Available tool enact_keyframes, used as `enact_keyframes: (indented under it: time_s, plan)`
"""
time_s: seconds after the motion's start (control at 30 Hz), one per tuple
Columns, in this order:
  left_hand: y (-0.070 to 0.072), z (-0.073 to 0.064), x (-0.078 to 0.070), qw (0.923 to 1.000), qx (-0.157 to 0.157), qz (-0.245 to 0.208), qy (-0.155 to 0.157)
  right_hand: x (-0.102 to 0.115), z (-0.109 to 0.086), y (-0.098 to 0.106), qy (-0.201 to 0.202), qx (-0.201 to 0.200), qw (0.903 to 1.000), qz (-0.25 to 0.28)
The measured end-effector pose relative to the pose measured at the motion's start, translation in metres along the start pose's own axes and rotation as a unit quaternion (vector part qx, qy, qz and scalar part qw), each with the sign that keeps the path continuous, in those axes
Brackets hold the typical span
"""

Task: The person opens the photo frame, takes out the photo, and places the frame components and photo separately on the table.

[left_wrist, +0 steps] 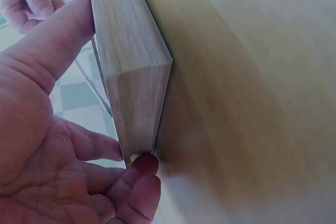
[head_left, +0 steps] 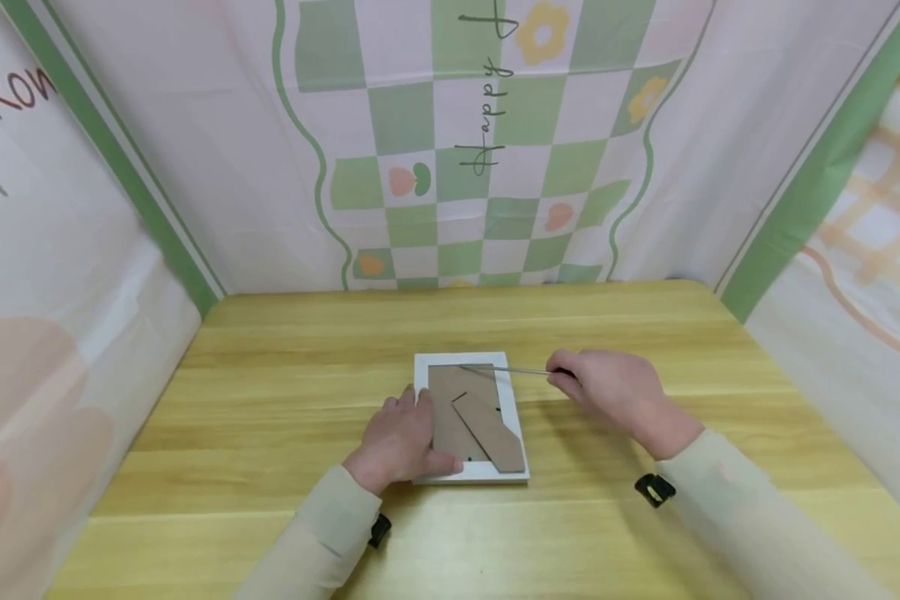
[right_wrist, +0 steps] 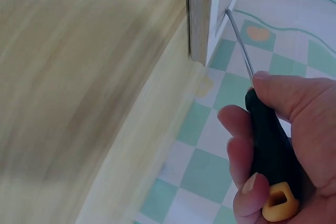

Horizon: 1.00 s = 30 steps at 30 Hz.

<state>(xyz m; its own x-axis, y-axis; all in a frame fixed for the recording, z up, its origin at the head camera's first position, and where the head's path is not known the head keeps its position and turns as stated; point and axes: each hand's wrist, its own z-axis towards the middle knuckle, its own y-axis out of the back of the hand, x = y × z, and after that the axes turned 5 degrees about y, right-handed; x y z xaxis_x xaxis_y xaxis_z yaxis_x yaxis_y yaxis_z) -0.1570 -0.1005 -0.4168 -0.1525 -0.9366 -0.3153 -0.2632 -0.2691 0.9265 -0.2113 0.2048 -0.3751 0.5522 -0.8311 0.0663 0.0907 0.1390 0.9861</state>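
A white picture frame [head_left: 461, 359] lies on the table with its back facing up. Its brown backing board [head_left: 444, 425] carries a fold-out stand flap [head_left: 498, 442]. My left hand [head_left: 397, 437] holds the frame at its left side and near left corner, thumb along the near border; in the left wrist view fingertips curl at the wood-grain edge [left_wrist: 134, 30]. In my right hand [head_left: 618, 392] is a screwdriver [right_wrist: 270, 140] with a black handle and yellow end. The metal shaft [head_left: 521, 370] reaches leftward, its tip at the backing board's far edge.
The wooden table [head_left: 270, 375] extends around the frame on all sides. Behind it hangs a green-checked cloth [head_left: 461, 217], with more printed cloth at both sides. Small dark tabs [head_left: 498, 409] show at the backing board's edge.
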Motion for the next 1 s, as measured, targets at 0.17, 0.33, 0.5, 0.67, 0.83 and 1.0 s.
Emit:
enact_keyframes:
  time_s: [0.17, 0.33, 0.5, 0.67, 0.83, 1.0]
  plan:
    - [0.002, -0.001, -0.001, 1.0, -0.003, 0.007, -0.003, -0.009, 0.01, 0.004, 0.003, 0.038, 0.9991, 0.019]
    - [0.002, -0.001, 0.0, 1.0, -0.003, 0.007, -0.003, -0.021, 0.025, 0.014, 0.018, 0.078, 0.995, 0.06]
    - [0.001, 0.0, -0.001, 0.9999, -0.006, 0.01, -0.003, -0.033, 0.04, 0.023, 0.016, 0.127, 0.9856, 0.11]
    - [0.001, 0.0, -0.002, 0.9999, -0.004, 0.015, 0.002, -0.041, 0.05, 0.029, 0.0, 0.169, 0.9714, 0.167]
    - [0.001, 0.0, -0.003, 0.9998, -0.003, 0.017, 0.007, -0.048, 0.056, 0.03, -0.009, 0.189, 0.9585, 0.213]
    - [0.002, 0.0, -0.002, 0.9997, -0.004, 0.02, 0.009, -0.054, 0.059, 0.027, -0.018, 0.193, 0.9479, 0.253]
